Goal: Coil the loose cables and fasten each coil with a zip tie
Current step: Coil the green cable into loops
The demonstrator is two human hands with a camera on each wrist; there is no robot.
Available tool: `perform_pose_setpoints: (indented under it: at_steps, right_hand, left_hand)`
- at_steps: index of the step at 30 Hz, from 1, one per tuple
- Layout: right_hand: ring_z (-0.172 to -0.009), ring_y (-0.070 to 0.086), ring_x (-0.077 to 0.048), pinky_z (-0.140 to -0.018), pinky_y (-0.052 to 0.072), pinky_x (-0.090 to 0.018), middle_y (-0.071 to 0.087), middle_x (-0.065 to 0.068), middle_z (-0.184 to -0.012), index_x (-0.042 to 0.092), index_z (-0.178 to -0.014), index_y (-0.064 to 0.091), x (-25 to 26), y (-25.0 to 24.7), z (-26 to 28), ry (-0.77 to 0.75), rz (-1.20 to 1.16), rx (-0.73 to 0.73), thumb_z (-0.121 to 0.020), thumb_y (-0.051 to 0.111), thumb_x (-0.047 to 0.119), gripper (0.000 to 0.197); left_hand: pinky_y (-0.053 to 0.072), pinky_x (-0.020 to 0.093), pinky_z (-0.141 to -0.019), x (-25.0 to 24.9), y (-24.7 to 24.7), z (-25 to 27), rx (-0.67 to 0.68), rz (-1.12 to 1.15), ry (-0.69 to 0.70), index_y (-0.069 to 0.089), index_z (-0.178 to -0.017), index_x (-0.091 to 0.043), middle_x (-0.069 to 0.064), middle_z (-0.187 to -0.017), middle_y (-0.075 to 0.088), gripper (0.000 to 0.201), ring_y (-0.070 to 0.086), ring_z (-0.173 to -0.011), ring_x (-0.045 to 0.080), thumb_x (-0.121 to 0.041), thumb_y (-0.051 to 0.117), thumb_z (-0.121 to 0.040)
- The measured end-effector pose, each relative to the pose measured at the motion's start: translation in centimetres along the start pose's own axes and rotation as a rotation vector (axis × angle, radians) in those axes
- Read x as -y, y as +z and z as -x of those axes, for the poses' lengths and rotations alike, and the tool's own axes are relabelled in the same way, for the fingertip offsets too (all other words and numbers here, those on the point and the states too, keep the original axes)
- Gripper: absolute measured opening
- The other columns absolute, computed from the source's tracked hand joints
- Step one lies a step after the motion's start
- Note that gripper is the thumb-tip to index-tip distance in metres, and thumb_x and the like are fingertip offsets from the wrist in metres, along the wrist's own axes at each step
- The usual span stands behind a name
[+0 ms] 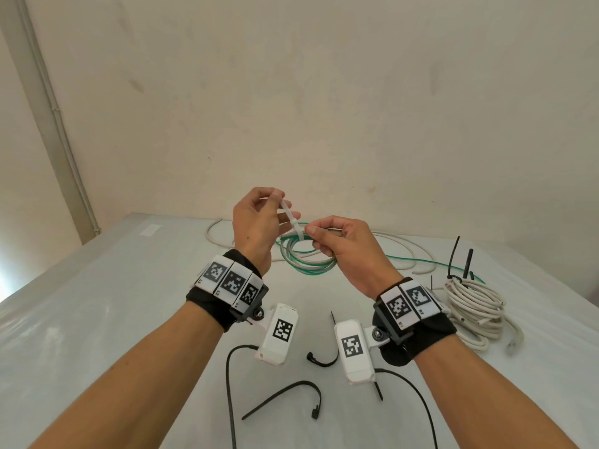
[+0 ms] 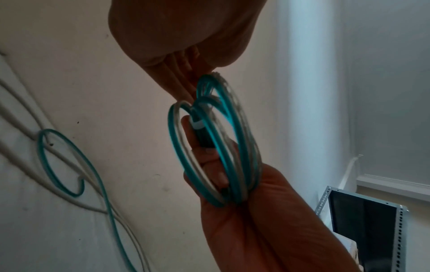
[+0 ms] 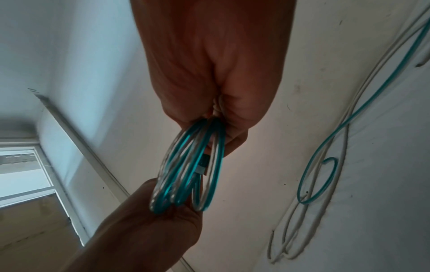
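Left hand (image 1: 256, 228) is pinching the tail of a white zip tie (image 1: 292, 222) between thumb and fingertips, up above the table, with the strap running down at a slant to the coil. Right hand (image 1: 343, 244) is pinching right at the spot where the tie wraps the green and white cable coil (image 1: 308, 260), fingers curled in tight around the bundle, so both hands are clamped on something and neither is hanging loose. The coil itself is hanging off the two hands just above the table (image 1: 97, 303), a handful of loops bunched together; from the wrist cams it's looking like a fat stack of teal and white rings squeezed between the two hands (image 2: 216, 147), kinda blurry there. Can't tell if the tie is cinched all the way. Further out, loose white cable (image 1: 398, 247) and a green strand (image 1: 421, 262) are trailing across the far side of the table behind the hands. Off to the right a white cable coil (image 1: 476, 306) is sitting already bundled, with black zip tie tails (image 1: 466, 264) sticking up out of it. Nearer the person, a few spare black zip ties (image 1: 288, 400) are lying scattered on the table between the forearms.
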State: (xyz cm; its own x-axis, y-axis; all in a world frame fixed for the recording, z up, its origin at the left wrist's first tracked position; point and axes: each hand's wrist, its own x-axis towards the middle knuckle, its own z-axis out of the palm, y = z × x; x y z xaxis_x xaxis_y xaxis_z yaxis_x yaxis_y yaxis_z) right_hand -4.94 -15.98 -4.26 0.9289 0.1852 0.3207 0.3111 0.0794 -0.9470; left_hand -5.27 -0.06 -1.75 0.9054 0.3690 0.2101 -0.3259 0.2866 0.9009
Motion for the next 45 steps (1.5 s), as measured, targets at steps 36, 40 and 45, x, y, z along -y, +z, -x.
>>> perform_pose_setpoints:
  at_steps: [36,40,45]
  right_hand:
    - [-0.087,0.058,-0.007,-0.071,0.039,-0.008,0.073,0.008,-0.092,0.026,-0.099,0.075,2.1,0.4,-0.5,-0.191,0.687,-0.099,-0.094,0.071,0.027,0.006]
    - [-0.066,0.065,-0.005,-0.068,0.047,-0.014,0.073,-0.002,-0.078,0.011,-0.088,0.077,3.2,-0.3,-1.0,-0.064,0.466,-0.04,-0.091,0.077,0.018,0.007]
    - [-0.078,0.062,-0.01,-0.077,0.057,-0.029,0.068,0.0,-0.083,0.014,-0.084,0.073,3.5,0.0,-0.7,-0.16,0.335,-0.084,-0.091,0.075,0.012,0.008]
  left_hand:
    - [0.038,0.018,-0.061,3.8,-1.1,1.7,0.479,-0.174,-0.115,0.078,-0.106,0.002,0.008,-0.084,0.064,0.026,0.048,-0.065,0.009,-0.019,0.065,-0.101]
    - [0.039,0.018,-0.063,4.0,-1.6,1.8,0.52,-0.196,-0.122,0.079,-0.111,-0.003,0.01,-0.087,0.067,0.023,0.048,-0.066,0.009,-0.02,0.068,-0.098]
    - [0.039,0.019,-0.062,3.5,-1.0,1.0,0.525,-0.092,-0.218,0.077,-0.112,0.001,0.011,-0.088,0.067,0.02,0.052,-0.067,0.011,-0.009,0.069,-0.096]
